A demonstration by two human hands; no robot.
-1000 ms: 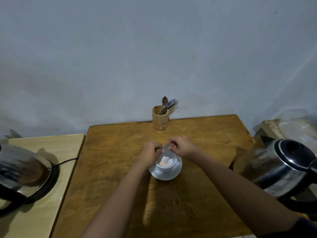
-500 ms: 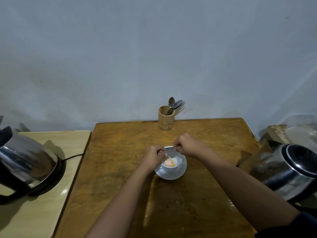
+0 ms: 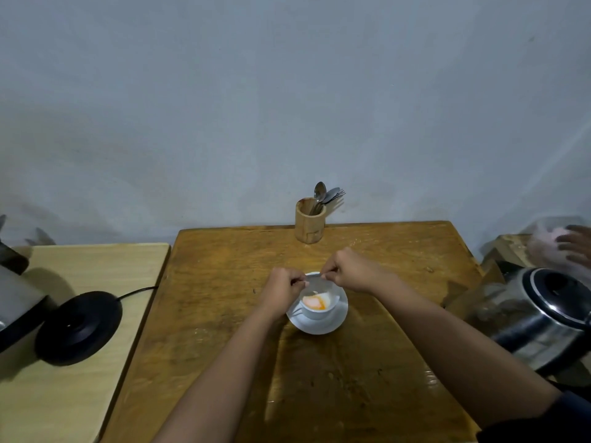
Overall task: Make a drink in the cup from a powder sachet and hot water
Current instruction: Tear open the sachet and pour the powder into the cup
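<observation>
On the pale side table left of the brown wooden table [image 3: 367, 257], the steel kettle [image 3: 16, 302] has lifted off its round black base [image 3: 78, 327], which now lies bare. More orange powder [image 3: 314, 302] fills the white cup [image 3: 319, 306].

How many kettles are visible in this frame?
2. One kettle sits at the far left edge, lifted off its black base on the pale side table. The other kettle is at the right edge beside the wooden table. Both are partly cropped.

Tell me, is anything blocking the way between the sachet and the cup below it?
Nothing visible. The small silvery sachet, pinched by left hand and right hand, hangs directly over the open white cup, orange powder already inside.
</observation>
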